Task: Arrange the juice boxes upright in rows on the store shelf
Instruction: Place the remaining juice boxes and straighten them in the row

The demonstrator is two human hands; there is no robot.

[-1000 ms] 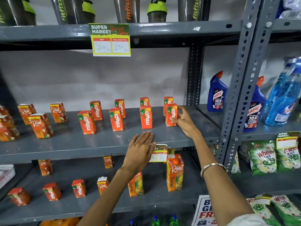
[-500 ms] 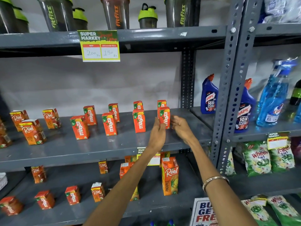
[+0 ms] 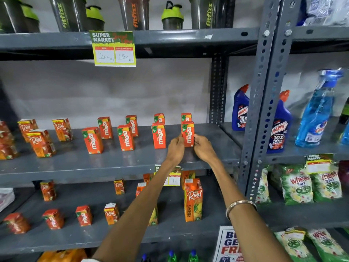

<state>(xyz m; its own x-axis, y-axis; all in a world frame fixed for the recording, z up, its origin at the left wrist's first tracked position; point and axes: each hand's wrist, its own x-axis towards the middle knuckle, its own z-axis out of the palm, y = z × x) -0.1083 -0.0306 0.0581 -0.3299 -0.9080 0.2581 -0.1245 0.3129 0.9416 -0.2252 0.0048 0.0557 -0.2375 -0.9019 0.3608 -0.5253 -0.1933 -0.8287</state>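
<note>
Left of frame: Real boxes (image 3: 40, 142) upright but loosely spaced on the shelf (image 3: 75, 163); centre: Maaza boxes (image 3: 125, 138) upright in two rows. Right of centre, left hand (image 3: 175, 148) and right hand (image 3: 204, 148) pinch the front end box (image 3: 188, 133), squaring it up; looks nearly done.

A single head-worn wide-angle view faces a grey store shelf (image 3: 79, 163) head-on, looking forward and slightly down from about arm's reach. The middle shelf sits near the frame's centre, the shaker bottles (image 3: 132, 14) fill the far top edge, and a steel upright (image 3: 264, 103) bows with lens distortion at right.
</note>
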